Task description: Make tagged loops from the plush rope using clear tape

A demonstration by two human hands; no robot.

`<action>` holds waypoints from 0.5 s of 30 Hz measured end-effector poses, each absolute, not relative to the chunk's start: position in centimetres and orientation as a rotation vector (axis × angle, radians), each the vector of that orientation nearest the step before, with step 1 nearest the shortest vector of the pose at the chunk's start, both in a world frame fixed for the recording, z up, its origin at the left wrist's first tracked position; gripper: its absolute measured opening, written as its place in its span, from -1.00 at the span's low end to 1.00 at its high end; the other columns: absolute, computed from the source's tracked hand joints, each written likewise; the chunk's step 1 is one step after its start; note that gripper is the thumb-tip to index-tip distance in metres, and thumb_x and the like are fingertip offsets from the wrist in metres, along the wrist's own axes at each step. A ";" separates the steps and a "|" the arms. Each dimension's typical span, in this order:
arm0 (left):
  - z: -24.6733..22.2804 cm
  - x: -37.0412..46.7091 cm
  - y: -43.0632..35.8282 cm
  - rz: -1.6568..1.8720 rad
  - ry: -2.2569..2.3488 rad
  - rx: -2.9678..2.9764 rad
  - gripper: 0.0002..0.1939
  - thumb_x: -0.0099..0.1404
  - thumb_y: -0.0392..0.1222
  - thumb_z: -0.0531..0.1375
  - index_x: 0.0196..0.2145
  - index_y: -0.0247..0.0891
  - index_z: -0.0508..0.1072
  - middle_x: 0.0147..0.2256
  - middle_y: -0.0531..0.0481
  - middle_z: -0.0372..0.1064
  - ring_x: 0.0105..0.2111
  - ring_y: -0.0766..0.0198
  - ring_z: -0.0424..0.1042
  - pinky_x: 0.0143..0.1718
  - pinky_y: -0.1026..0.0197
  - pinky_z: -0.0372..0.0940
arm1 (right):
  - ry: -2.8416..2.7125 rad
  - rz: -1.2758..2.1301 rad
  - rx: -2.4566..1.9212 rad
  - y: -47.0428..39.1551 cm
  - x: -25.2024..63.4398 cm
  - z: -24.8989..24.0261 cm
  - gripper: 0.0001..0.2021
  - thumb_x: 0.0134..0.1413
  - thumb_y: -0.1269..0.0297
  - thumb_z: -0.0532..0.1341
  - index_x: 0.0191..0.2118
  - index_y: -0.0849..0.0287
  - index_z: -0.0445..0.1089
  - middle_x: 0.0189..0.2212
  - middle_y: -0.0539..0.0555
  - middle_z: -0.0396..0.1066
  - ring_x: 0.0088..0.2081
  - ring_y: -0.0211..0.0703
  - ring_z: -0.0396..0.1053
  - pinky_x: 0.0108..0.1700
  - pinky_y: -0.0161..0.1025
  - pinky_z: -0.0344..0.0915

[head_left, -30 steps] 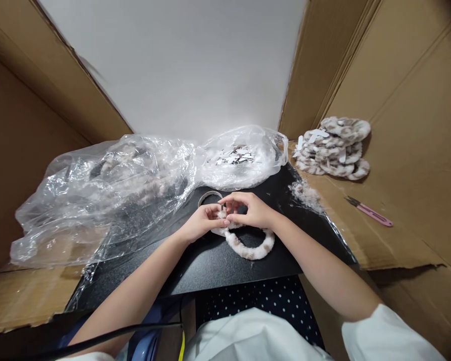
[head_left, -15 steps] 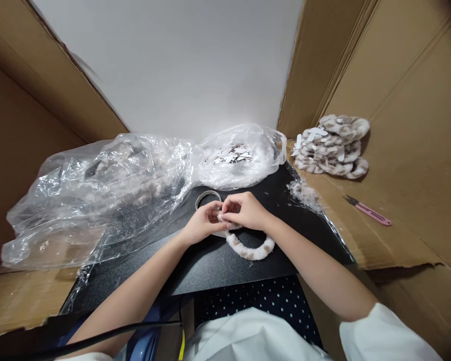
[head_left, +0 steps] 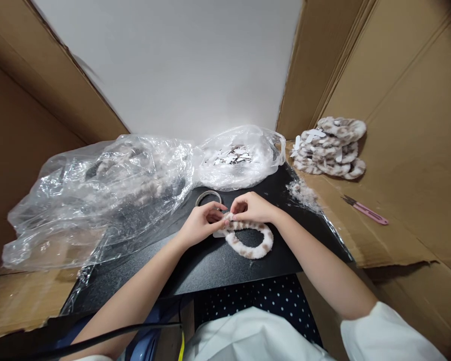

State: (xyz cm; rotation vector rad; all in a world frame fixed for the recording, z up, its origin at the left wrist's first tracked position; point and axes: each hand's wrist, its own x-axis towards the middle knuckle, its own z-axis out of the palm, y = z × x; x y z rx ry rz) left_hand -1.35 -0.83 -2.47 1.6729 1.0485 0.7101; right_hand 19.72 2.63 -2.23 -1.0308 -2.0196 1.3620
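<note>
A fluffy white fabric loop with brown spots [head_left: 252, 252], like a plush headband, lies on the black board in front of me. My left hand [head_left: 205, 220] is closed, pinching the loop's upper left end between thumb and fingers. Close beside it my right hand [head_left: 252, 206] pinches the same end with thumb and forefinger. A pale, flat piece, perhaps a tag, peeks out under my left fingers. Just behind my left hand lies a roll of tape [head_left: 209, 193], partly covered by it.
A clear plastic bag [head_left: 60, 200] of fluffy pieces lies left; another bag [head_left: 225, 173] holding small white and dark pieces stands behind. To the right are a pile of spotted loops [head_left: 330, 150], fluff scraps [head_left: 304, 194] and pink thread snips [head_left: 366, 211]. Cardboard walls [head_left: 406, 100] flank the black board [head_left: 195, 273].
My right hand has shifted slightly right, away from my left hand, so more of the loop's upper end shows. My left hand stays nearly in place.
</note>
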 end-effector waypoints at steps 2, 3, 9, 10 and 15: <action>-1.9 -1.9 -0.6 0.773 1.147 1.862 -0.73 0.19 -0.10 0.25 -0.18 -0.28 0.42 -0.37 -0.06 0.52 -0.43 0.23 0.48 -0.36 0.22 0.37 | -2.066 1.289 -1.060 2.6 19.7 -2.2 -0.89 -0.12 0.37 0.34 -0.37 0.24 0.51 -0.44 0.05 0.51 -0.37 -0.20 0.43 -0.31 -0.30 0.31; -1.6 -2.2 -0.4 0.810 1.209 1.984 -0.78 0.19 -0.14 0.22 -0.21 -0.28 0.43 -0.36 -0.06 0.51 -0.41 0.22 0.47 -0.34 0.20 0.36 | -2.074 1.255 -1.069 2.6 19.6 -2.2 -0.90 -0.10 0.38 0.33 -0.36 0.23 0.51 -0.43 0.06 0.52 -0.36 -0.20 0.43 -0.30 -0.29 0.31; -1.6 -4.4 1.5 0.553 1.313 2.546 -0.78 0.08 -0.28 0.17 -0.25 -0.28 0.44 -0.21 -0.15 0.42 -0.19 0.06 0.35 -0.13 0.05 0.25 | -2.006 1.013 -1.101 2.7 19.3 -2.3 -0.94 -0.02 0.38 0.28 -0.36 0.20 0.50 -0.37 0.06 0.52 -0.34 -0.21 0.42 -0.26 -0.28 0.29; -1.7 -4.6 1.6 0.512 1.308 2.568 -0.84 0.11 -0.26 0.17 -0.30 -0.27 0.44 -0.24 -0.14 0.42 -0.22 0.07 0.35 -0.13 0.05 0.24 | -1.983 0.984 -1.102 2.7 19.2 -2.3 -0.94 -0.01 0.38 0.27 -0.36 0.20 0.50 -0.36 0.06 0.51 -0.33 -0.20 0.42 -0.26 -0.27 0.29; -1.6 -3.9 1.3 0.647 1.275 2.463 -0.84 0.32 -0.14 0.07 -0.36 -0.23 0.37 -0.39 -0.05 0.43 -0.33 0.18 0.38 -0.13 0.12 0.21 | -1.908 0.831 -1.105 2.6 18.6 -2.4 -0.97 0.01 0.37 0.27 -0.37 0.18 0.47 -0.36 0.06 0.48 -0.32 -0.18 0.39 -0.26 -0.25 0.28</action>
